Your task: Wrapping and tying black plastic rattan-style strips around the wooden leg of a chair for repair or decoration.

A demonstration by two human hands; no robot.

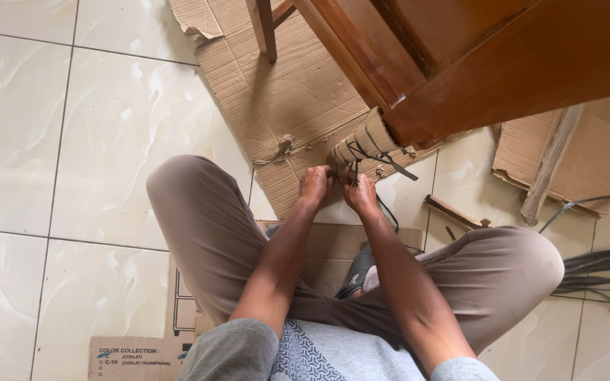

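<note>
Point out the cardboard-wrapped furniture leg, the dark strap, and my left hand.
Wrapped leg point(363, 141), head view, on the cardboard wrap.
Strap point(398, 164), head view, on its loose end.
Left hand point(315, 185), head view, on its back.

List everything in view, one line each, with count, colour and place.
Cardboard wrap: one, brown, on furniture leg, tied with dark strap.
Furniture: one, reddish-brown wood, top right.
Cardboard sheets: several, brown, on floor under furniture, right and under the person.
Wooden stick: one, brown, floor right of hands.
Loose straps: bundle, dark, right edge.
Floor tiles: cream, left.
Left hand: at wrap's end.
Right hand: beside it, on the strap.
</note>
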